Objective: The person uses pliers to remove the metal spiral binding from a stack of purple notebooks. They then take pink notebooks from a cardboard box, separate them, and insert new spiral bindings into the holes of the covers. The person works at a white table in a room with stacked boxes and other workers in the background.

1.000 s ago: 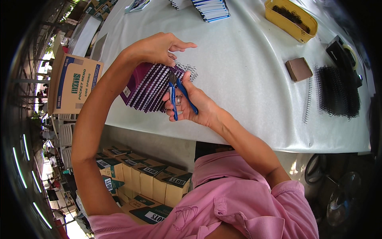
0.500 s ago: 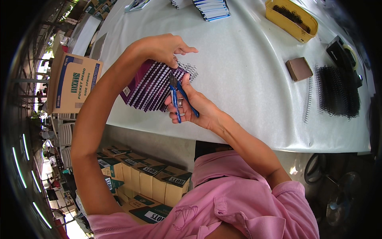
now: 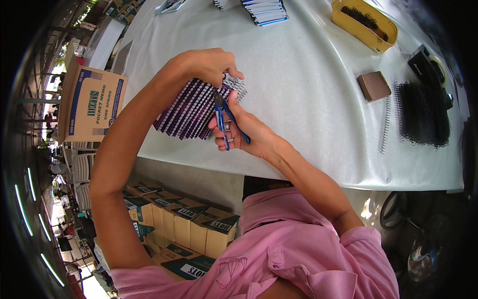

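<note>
A fanned row of purple-covered spiral notebooks (image 3: 181, 112) lies on the table, their wire bindings facing up. Loose wire coil ends (image 3: 240, 88) stick out past their far right edge. My left hand (image 3: 214, 65) reaches over the notebooks from the far side, with its fingers curled down round the coil ends and its thumb close to the cutter tips. In my right hand (image 3: 249, 130) is a pair of blue-handled wire cutters (image 3: 219, 117). The handles are spread apart, and the jaws point away from me at the coils. Whether the jaws grip a wire is too small to tell.
To the right stand a small brown box (image 3: 374, 86), a pile of black wire coils (image 3: 423, 114) and a tape dispenser (image 3: 429, 67). A yellow tub (image 3: 366, 32) and stacked notebooks (image 3: 265, 11) are farther back. A carton (image 3: 94, 104) sits left; brown boxes (image 3: 199, 226) lie below the table edge.
My left hand has moved slightly right and its fingers have curled down over the coil ends. The cutters have shifted a little right, still in my right hand.
</note>
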Action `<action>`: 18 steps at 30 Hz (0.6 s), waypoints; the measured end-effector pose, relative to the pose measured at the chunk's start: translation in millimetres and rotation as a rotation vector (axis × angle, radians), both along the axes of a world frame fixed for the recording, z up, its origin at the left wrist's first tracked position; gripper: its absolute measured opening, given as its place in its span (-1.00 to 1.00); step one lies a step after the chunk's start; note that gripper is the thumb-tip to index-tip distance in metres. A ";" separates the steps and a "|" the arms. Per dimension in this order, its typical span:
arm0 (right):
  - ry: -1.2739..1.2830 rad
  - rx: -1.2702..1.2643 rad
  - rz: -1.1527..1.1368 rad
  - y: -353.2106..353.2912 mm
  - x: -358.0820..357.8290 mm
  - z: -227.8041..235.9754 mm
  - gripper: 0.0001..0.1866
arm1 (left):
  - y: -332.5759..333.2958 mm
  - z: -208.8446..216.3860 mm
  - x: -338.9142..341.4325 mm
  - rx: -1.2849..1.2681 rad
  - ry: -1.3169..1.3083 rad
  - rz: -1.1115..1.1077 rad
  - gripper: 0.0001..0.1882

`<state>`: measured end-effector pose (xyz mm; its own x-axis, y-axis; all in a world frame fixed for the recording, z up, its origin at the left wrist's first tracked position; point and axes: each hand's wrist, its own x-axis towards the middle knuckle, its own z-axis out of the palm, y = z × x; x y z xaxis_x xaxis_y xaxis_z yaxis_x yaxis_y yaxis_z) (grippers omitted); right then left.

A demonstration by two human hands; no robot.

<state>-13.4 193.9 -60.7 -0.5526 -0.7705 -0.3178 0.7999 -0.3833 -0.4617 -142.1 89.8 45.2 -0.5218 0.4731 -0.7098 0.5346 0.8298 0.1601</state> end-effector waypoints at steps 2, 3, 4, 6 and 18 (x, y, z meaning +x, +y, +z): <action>-0.006 0.032 -0.008 -0.5 2.2 0.0 -0.14 | -9.5 -3.7 -6.2 0.039 -0.042 0.024 -0.44; -0.011 0.014 0.004 -0.2 0.5 -4.2 -0.14 | -9.9 -4.7 -7.1 0.043 -0.048 0.025 -0.46; -0.015 -0.003 0.017 0.0 -0.8 -6.6 -0.14 | -10.5 -5.5 -7.8 0.046 -0.054 0.027 -0.47; -0.019 0.017 -0.001 -0.1 -3.6 -2.1 -0.15 | -11.7 -6.8 -9.2 0.050 -0.053 0.025 -0.49; -0.085 0.043 -0.050 1.1 2.1 4.9 -0.16 | -11.9 -8.3 -7.2 0.115 -0.023 -0.045 -0.55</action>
